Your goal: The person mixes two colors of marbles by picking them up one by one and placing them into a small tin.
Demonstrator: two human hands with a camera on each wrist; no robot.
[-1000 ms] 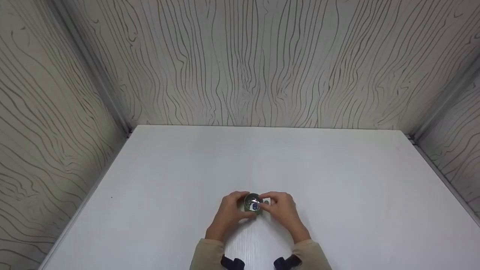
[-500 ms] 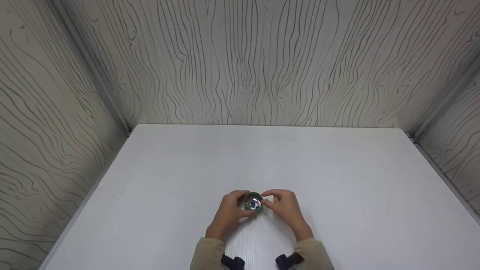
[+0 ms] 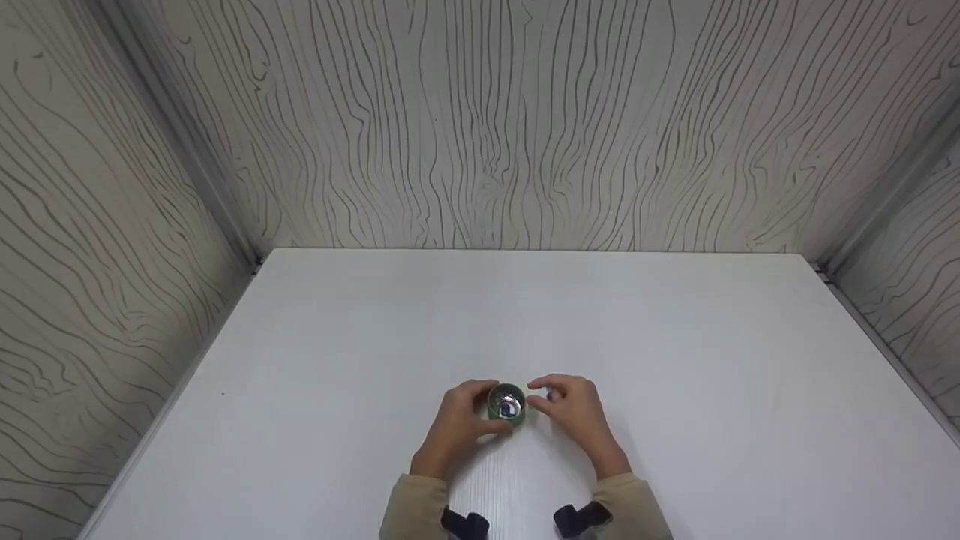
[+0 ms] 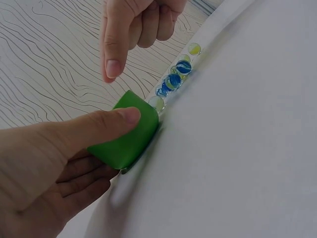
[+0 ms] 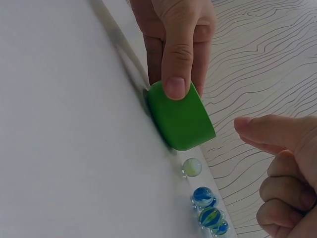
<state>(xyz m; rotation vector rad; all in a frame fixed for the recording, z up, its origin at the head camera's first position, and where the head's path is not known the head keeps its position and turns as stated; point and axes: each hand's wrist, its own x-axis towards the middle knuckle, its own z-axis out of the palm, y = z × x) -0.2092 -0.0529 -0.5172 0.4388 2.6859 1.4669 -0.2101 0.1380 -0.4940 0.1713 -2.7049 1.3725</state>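
A left hand (image 3: 457,421) clasps a smooth, green, round-walled cup (image 5: 184,121) on a white table (image 3: 337,337) as the right hand (image 3: 576,414), thumb and forefinger parted with nothing visible between, hovers beside it, apparently at the stage of handling the clear, blue-and-yellow-swirled glass marbles (image 5: 210,217) alongside, any next pickup calling for a light pinch.

Behind the left hand (image 3: 457,429) and right hand (image 3: 576,409), both bare, beige sleeves (image 3: 412,508) each bore a black, stubby device (image 3: 466,526) facing inward.
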